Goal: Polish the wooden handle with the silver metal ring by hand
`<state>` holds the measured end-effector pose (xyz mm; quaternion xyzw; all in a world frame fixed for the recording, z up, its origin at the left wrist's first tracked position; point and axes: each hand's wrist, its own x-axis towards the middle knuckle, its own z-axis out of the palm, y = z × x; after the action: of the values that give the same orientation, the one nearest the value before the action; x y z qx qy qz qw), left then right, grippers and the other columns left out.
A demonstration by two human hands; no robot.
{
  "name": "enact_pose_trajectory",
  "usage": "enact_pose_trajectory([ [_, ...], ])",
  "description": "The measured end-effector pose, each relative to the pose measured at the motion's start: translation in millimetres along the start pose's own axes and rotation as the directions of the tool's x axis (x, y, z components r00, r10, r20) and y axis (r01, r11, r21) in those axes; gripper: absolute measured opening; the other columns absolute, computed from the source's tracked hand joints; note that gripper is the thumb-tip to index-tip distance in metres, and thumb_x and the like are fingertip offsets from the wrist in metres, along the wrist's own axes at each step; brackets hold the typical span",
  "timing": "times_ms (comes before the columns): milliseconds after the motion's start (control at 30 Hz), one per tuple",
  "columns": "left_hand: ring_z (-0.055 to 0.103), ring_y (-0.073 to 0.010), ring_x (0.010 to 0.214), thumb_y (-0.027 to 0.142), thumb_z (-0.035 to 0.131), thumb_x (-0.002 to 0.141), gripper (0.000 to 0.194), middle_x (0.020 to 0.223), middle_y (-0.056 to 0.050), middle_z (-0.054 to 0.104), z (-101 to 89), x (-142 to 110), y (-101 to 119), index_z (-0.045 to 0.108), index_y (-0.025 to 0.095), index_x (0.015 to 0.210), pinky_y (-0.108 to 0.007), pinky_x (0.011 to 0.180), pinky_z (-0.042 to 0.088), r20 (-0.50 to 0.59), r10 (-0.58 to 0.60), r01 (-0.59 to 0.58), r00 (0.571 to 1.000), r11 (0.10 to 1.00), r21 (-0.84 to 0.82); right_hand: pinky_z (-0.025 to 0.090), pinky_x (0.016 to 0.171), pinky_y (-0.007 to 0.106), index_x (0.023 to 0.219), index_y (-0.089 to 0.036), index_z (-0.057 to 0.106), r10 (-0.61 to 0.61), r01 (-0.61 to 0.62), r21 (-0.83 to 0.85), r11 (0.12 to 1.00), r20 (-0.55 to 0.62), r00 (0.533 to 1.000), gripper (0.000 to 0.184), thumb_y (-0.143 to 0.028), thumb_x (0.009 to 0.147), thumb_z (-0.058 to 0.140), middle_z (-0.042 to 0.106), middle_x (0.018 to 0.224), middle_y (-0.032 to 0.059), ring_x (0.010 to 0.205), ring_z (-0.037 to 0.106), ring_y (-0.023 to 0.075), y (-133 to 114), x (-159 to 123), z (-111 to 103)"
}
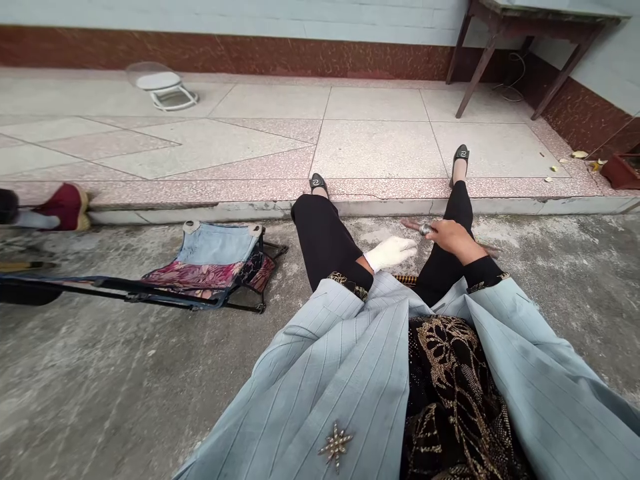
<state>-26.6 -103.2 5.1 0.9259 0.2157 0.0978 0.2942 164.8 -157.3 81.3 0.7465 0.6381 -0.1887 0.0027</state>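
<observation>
My left hand (393, 253), in a white glove, is over my lap near the left knee. Its fingers stretch toward the right and nothing shows in them. Bare of any glove, my right hand (454, 239) is closed around a brown stick-like tool (411, 225) above my right thigh. A silvery band or coil of wire (425, 229) sits on the tool just ahead of my fingers. The tool's other end comes out behind my wrist; its exact kind is unclear. The two hands are apart.
A folding chair (215, 244) with denim and flowered fabric stands to my left. Beyond it is a person's red shoe (67, 208). My feet rest on a raised tiled step (370, 153). A white stool (170, 90) and a wooden table (493, 33) stand farther back.
</observation>
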Motion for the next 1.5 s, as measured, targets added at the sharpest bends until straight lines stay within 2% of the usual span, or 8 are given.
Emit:
enact_pose_trajectory([
  [133,0.061,-0.0168,0.076,0.036,0.044,0.095,0.031,0.080,-0.004,0.068,-4.5,0,-1,0.069,0.017,0.092,-0.026,0.072,0.041,0.024,0.023,-0.024,0.999,0.999,0.047,0.047,0.074,0.032,0.099,-0.009,0.075,-0.022,0.090,-0.168,0.982,0.365,0.931,0.024,-0.026,0.084,0.066,0.072,0.100,0.0201,0.089,0.067,0.0270,-6,-6,-5],
  [267,0.059,-0.0135,0.073,0.038,0.050,0.090,0.029,0.084,-0.004,0.068,-16.2,-3,4,0.067,0.014,0.091,-0.025,0.072,0.044,-0.036,0.057,-0.066,0.998,0.920,-0.386,0.041,0.055,0.022,0.101,-0.013,0.074,-0.461,0.224,0.436,0.872,0.576,0.674,0.031,-0.038,0.081,0.069,0.066,0.072,0.0015,0.058,0.054,0.0106,8,-16,-18],
  [500,0.041,-0.0075,0.051,0.045,0.050,0.092,0.039,0.062,0.000,0.056,-14.2,-7,12,0.066,0.011,0.083,-0.022,0.051,0.033,0.035,-0.053,0.063,0.998,0.778,-0.625,0.033,0.046,0.022,0.074,-0.016,0.060,-0.214,0.149,0.898,0.413,-0.063,0.975,0.038,-0.050,0.071,0.076,0.054,0.062,-0.0016,0.051,0.044,0.0073,15,-10,-19],
  [867,0.057,-0.0137,0.075,0.038,0.049,0.089,0.030,0.079,0.000,0.066,-13.2,-9,-2,0.069,0.016,0.091,-0.024,0.074,0.042,-0.016,-0.051,0.043,0.999,0.945,-0.324,0.035,0.058,0.027,0.076,-0.015,0.066,-0.087,0.078,0.161,0.984,0.051,0.995,0.013,-0.026,0.082,0.065,0.059,0.065,0.0036,0.064,0.053,0.0153,13,2,-3],
  [1033,0.057,-0.0121,0.073,0.035,0.052,0.087,0.027,0.082,-0.001,0.066,-19.7,-13,-9,0.069,0.015,0.091,-0.023,0.072,0.043,-0.046,-0.067,0.040,0.997,0.895,-0.444,0.039,0.056,0.024,0.086,-0.014,0.070,-0.418,0.215,0.405,0.889,0.523,0.742,0.021,-0.034,0.082,0.065,0.061,0.068,0.0010,0.057,0.051,0.0111,14,-11,-6],
  [1133,0.053,-0.0103,0.064,0.039,0.053,0.087,0.030,0.074,-0.001,0.063,-21.8,-16,-8,0.068,0.013,0.088,-0.023,0.065,0.042,-0.057,-0.114,0.062,0.992,0.823,-0.564,0.040,0.055,0.023,0.092,-0.013,0.070,-0.645,0.187,0.719,0.669,0.436,0.628,0.035,-0.045,0.076,0.072,0.061,0.072,-0.0001,0.057,0.049,0.0088,18,-20,-15],
  [1300,0.052,-0.0105,0.061,0.039,0.054,0.088,0.029,0.069,-0.002,0.062,-18.7,-16,5,0.067,0.014,0.082,-0.024,0.061,0.042,-0.089,-0.196,0.108,0.977,0.805,-0.584,0.033,0.048,0.021,0.073,-0.015,0.061,-0.401,0.179,0.874,0.453,0.020,0.916,0.037,-0.050,0.075,0.073,0.052,0.060,-0.0031,0.051,0.043,0.0072,14,-16,-15],
  [1500,0.058,-0.0133,0.072,0.031,0.061,0.083,0.015,0.068,0.002,0.062,-12.6,-12,12,0.067,0.019,0.076,-0.025,0.069,0.044,-0.086,-0.200,0.138,0.976,0.873,-0.468,0.032,0.045,0.022,0.070,-0.017,0.056,-0.225,0.093,0.903,0.419,0.004,0.974,0.043,-0.056,0.067,0.076,0.052,0.061,-0.0015,0.050,0.042,0.0078,11,-5,0],
])
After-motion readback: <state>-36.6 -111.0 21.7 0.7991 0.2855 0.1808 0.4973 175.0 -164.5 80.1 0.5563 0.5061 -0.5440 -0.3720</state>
